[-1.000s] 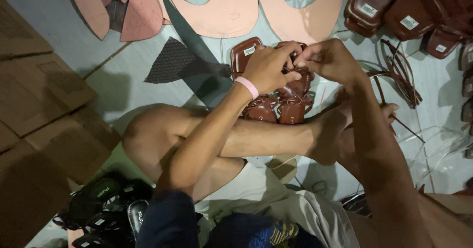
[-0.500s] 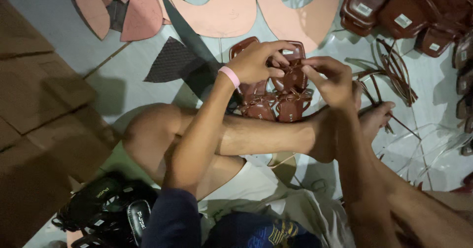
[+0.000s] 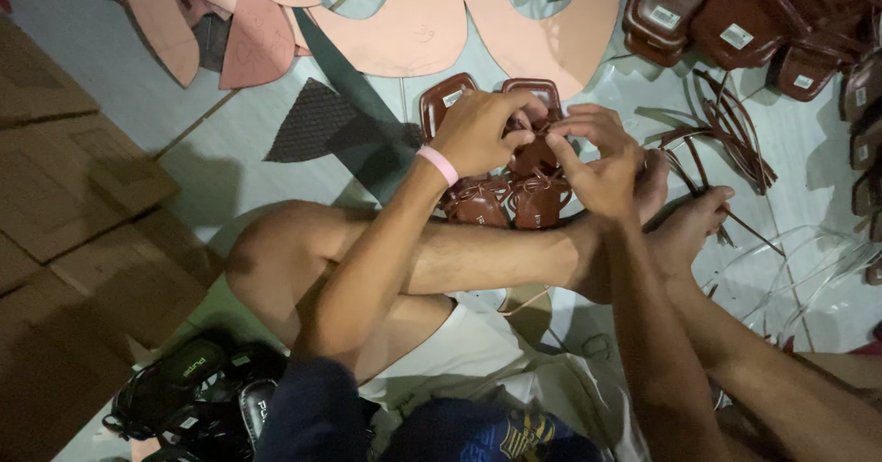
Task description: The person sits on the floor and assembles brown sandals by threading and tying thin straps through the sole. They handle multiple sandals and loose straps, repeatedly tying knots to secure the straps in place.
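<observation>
Two brown sandals (image 3: 503, 163) lie side by side on the floor (image 3: 248, 131) just beyond my crossed legs, and both my hands work over them. My left hand (image 3: 478, 131) has its fingers pinched together on a strap, my right hand (image 3: 602, 163) likewise; one pink wristband (image 3: 437, 164) circles my left wrist.

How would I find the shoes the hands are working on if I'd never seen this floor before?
Start at the bent leg across the middle of the tiled floor. Just above its ankle lies a brown sandal pair. Unlike the stacked brown sandals top right, both hands rest on it.
</observation>
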